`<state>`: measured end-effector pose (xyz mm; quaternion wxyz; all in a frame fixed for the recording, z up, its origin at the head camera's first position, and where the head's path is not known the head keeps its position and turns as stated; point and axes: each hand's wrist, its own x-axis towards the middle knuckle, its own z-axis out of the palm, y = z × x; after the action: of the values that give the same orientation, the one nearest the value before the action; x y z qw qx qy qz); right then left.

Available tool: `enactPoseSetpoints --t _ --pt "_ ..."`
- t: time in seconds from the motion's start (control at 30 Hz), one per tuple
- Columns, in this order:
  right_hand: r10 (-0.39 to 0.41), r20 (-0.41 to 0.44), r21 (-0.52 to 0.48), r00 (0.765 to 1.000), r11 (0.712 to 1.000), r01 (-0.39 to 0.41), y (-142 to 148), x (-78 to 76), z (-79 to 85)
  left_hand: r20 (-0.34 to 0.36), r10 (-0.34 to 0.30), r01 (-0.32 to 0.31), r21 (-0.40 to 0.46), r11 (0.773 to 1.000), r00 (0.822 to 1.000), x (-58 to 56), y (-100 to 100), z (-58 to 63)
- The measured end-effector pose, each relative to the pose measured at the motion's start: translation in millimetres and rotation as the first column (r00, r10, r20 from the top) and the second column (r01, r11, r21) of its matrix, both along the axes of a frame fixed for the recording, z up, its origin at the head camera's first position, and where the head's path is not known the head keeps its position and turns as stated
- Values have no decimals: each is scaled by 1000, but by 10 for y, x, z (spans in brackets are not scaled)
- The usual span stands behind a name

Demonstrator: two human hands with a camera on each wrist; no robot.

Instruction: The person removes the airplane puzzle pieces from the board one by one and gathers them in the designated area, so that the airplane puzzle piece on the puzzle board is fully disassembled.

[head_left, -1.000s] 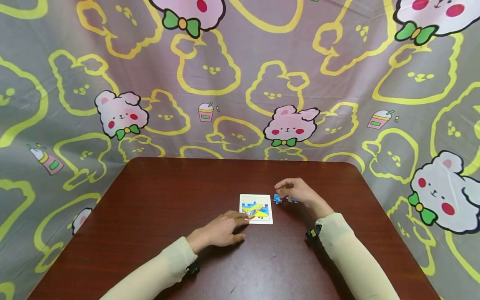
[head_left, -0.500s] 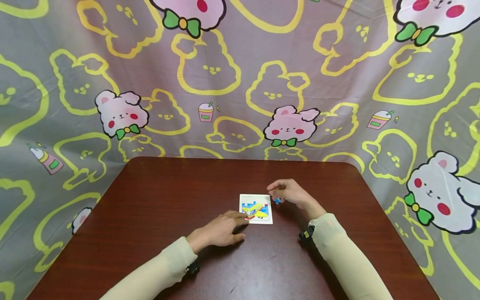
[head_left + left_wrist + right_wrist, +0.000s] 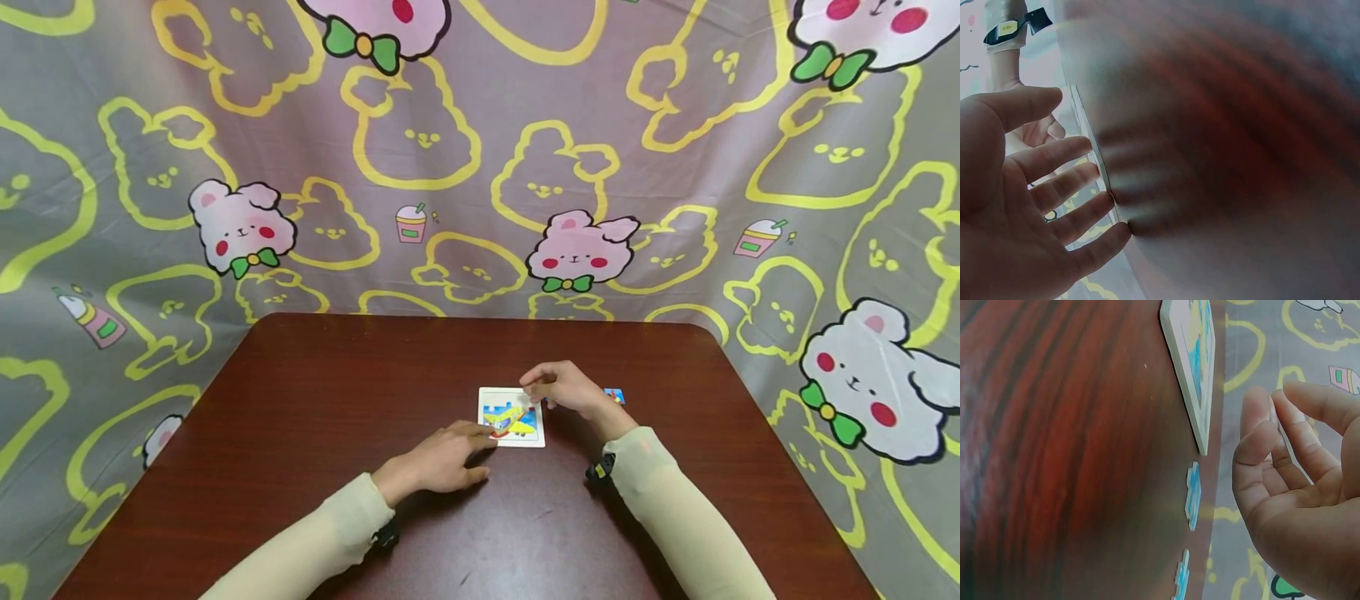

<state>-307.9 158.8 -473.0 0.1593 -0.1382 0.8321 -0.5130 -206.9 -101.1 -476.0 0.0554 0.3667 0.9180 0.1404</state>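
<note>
A small white-framed jigsaw puzzle (image 3: 512, 418) with a yellow plane on blue lies on the table. My left hand (image 3: 446, 458) rests beside it, palm down, its spread fingertips touching the puzzle's near left edge; in the left wrist view these fingers (image 3: 1066, 190) are straight. My right hand (image 3: 564, 387) hovers over the puzzle's far right corner. Its thumb and fingers pinch a thin puzzle piece (image 3: 1274, 415), seen only as a pale edge in the right wrist view. A blue loose piece (image 3: 1193, 497) lies just off the puzzle's corner, mostly hidden by the hand in the head view.
Another loose blue piece (image 3: 1182, 578) lies farther along the table in the right wrist view. To the right of my right hand is a blue piece with red and yellow (image 3: 615, 396). The brown table (image 3: 360, 375) ends at a patterned curtain (image 3: 465, 208).
My right hand has moved left from above the loose pieces to the puzzle's corner, uncovering a piece to its right. The left hand has stayed in place.
</note>
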Motion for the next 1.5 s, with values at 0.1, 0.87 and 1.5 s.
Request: enactPoseSetpoints --t 0.1,0.87,1.5 --pt "8 3 -5 1000 1000 -8 -52 7 -12 0 -2 2 2 1000 1000 1 -4 11" --pt "75 13 9 997 997 -75 -366 31 -109 0 -2 2 -8 1000 1000 22 -28 7" --pt "95 -12 63 995 994 -94 -468 68 -137 -8 -12 12 5 1000 1000 38 -45 -15"
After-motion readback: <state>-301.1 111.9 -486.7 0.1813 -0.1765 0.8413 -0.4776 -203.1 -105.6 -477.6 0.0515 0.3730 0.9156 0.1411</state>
